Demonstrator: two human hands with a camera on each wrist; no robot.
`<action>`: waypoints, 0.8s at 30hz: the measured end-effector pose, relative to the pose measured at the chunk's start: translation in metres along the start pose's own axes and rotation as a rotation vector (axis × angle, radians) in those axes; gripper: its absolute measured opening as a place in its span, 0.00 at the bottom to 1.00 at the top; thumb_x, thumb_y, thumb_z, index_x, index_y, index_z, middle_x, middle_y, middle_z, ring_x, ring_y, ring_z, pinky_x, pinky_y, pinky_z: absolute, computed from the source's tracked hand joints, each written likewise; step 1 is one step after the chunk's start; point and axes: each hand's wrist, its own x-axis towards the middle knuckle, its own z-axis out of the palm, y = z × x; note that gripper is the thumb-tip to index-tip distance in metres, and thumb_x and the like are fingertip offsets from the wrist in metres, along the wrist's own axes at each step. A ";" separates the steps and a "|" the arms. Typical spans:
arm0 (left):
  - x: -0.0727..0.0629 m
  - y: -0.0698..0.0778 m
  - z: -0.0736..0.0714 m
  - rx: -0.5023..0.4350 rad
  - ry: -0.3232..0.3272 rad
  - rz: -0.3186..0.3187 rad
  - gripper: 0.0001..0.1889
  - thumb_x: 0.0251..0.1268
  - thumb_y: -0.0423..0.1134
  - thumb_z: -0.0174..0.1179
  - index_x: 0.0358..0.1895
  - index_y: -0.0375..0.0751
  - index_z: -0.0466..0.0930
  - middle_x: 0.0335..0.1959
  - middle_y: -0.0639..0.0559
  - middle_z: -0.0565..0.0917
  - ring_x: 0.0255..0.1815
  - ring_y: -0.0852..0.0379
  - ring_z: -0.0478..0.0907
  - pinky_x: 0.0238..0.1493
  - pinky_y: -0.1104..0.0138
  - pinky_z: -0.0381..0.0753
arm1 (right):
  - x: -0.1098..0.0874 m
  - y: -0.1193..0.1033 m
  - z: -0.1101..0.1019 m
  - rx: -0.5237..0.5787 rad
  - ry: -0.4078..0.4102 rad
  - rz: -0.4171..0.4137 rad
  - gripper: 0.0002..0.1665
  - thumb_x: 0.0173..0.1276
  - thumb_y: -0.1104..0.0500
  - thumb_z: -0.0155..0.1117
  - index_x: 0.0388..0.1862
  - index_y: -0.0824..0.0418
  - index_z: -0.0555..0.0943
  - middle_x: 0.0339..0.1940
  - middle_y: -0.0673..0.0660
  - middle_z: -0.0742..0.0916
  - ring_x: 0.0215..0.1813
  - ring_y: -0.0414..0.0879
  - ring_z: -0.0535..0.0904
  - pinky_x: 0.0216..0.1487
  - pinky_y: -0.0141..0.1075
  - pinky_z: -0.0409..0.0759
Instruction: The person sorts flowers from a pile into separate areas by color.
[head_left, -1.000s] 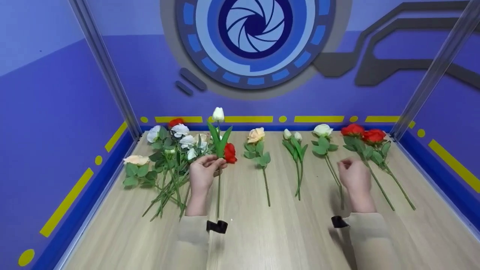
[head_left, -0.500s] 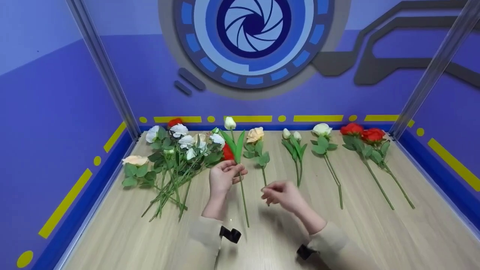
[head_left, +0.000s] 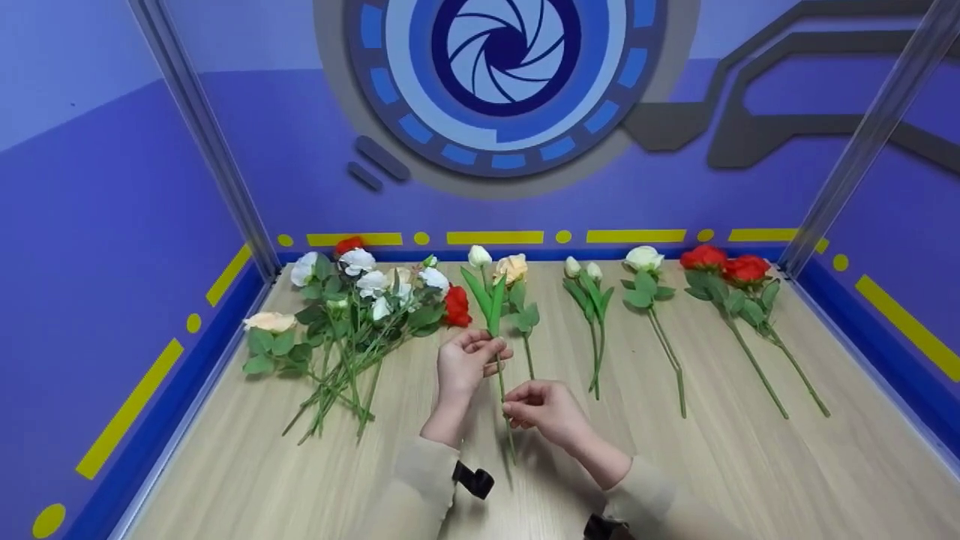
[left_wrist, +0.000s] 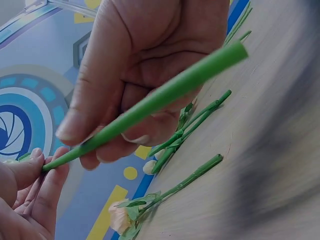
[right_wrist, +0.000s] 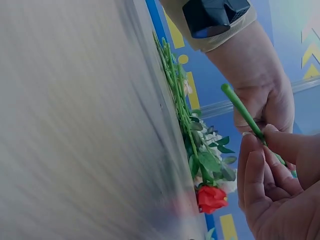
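Note:
A white tulip [head_left: 479,256] with long green leaves is held upright above the table, its head leaning slightly left in the head view. My left hand [head_left: 466,367] pinches its stem just below the leaves. Lower down, the thumb and fingers of my right hand [head_left: 551,412] pinch the same green stem [left_wrist: 165,95], whose cut end sticks out past them in the left wrist view. Behind the tulip lies a peach rose [head_left: 513,267], partly covered by the tulip leaves. In the right wrist view both hands grip the stem [right_wrist: 240,107], one beyond the other.
On the left lies a heap of white, peach and red flowers with crossed stems [head_left: 345,375]; a red rose [head_left: 457,306] sits at its right side. Rightward lie tulips with two white buds [head_left: 583,268], a white rose [head_left: 645,259] and two red roses [head_left: 726,264]. Walls enclose the wooden table [head_left: 750,480].
My left hand has carried the tulip to the right, away from the heap. My right hand has come in from the right and now pinches the lower stem.

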 end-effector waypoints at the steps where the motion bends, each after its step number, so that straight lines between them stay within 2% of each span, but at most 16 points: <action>1: 0.000 0.000 0.000 0.001 -0.005 -0.004 0.09 0.66 0.26 0.67 0.44 0.25 0.79 0.29 0.47 0.89 0.31 0.56 0.91 0.34 0.63 0.90 | 0.000 0.000 0.000 0.001 -0.001 0.005 0.12 0.70 0.64 0.70 0.43 0.74 0.85 0.31 0.60 0.91 0.29 0.39 0.85 0.38 0.46 0.90; 7: 0.002 0.001 -0.006 0.072 -0.038 -0.008 0.14 0.67 0.28 0.67 0.52 0.23 0.79 0.38 0.38 0.91 0.35 0.56 0.91 0.38 0.63 0.91 | 0.002 0.002 -0.004 -0.011 0.006 0.007 0.10 0.69 0.65 0.69 0.41 0.74 0.85 0.30 0.57 0.90 0.29 0.38 0.85 0.38 0.44 0.90; 12: 0.009 0.005 -0.018 0.128 0.000 0.004 0.16 0.67 0.29 0.67 0.54 0.23 0.80 0.43 0.34 0.90 0.36 0.56 0.90 0.40 0.61 0.91 | 0.006 0.003 -0.017 -0.027 0.038 0.012 0.09 0.70 0.65 0.69 0.42 0.74 0.85 0.32 0.57 0.91 0.31 0.38 0.85 0.39 0.42 0.90; 16: 0.016 0.014 -0.037 0.195 0.084 0.039 0.15 0.69 0.31 0.66 0.53 0.24 0.82 0.42 0.34 0.90 0.36 0.56 0.89 0.40 0.64 0.90 | 0.011 0.003 -0.032 -0.053 0.085 0.030 0.09 0.70 0.65 0.68 0.42 0.73 0.85 0.32 0.55 0.90 0.32 0.38 0.84 0.38 0.35 0.87; 20: 0.023 0.023 -0.067 0.334 0.211 0.108 0.14 0.72 0.32 0.63 0.51 0.23 0.82 0.42 0.32 0.89 0.40 0.49 0.88 0.41 0.67 0.86 | 0.016 0.003 -0.052 -0.085 0.162 0.055 0.08 0.70 0.66 0.67 0.42 0.73 0.85 0.32 0.55 0.90 0.31 0.39 0.84 0.37 0.34 0.87; 24: 0.027 0.029 -0.101 0.482 0.360 0.104 0.14 0.74 0.34 0.60 0.52 0.24 0.80 0.47 0.31 0.86 0.49 0.40 0.83 0.50 0.59 0.82 | 0.021 0.007 -0.073 -0.112 0.275 0.120 0.07 0.70 0.66 0.67 0.41 0.71 0.86 0.30 0.55 0.89 0.29 0.39 0.83 0.33 0.35 0.85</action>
